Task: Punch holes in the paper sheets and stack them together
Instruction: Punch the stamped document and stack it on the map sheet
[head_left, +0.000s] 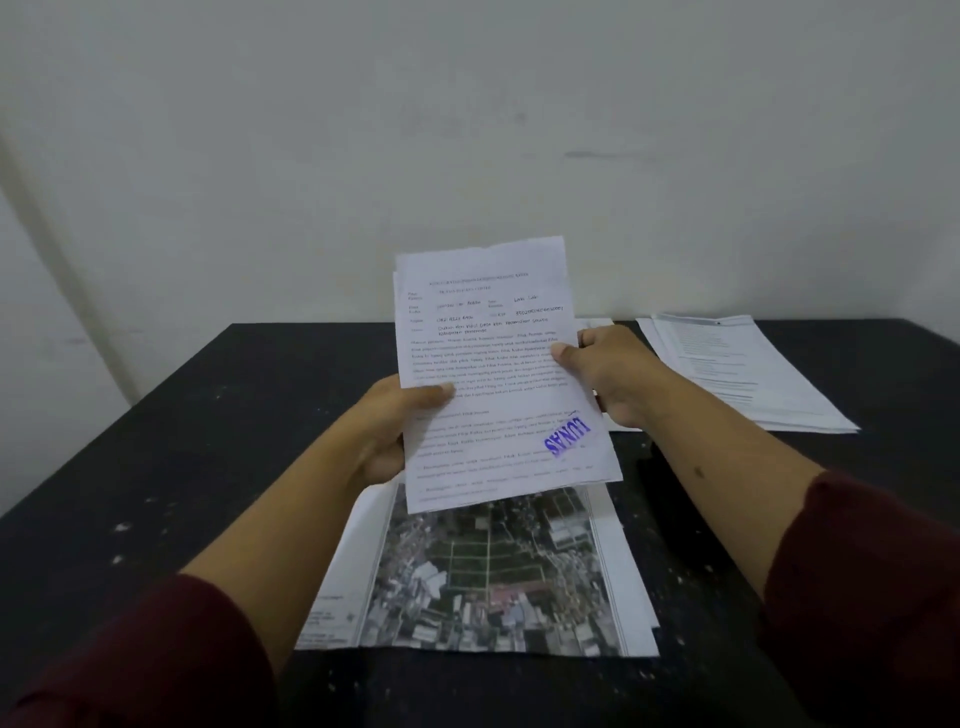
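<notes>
Your sleeves: dark maroon, long, pushed up toward the elbows, so both forearms are bare. Left sleeve (156, 654) bunches in soft folds at its cuff; right sleeve (878, 587) shows a rounded, rolled edge. Fabric looks plain and matte, no print or buttons you can make out. Left hand (387, 431) and right hand (605, 374) ungloved.

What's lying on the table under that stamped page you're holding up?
Under the stamped page, held by the left hand and right hand, lies an aerial photo print on the black table. The page hides the print's top edge.
</notes>
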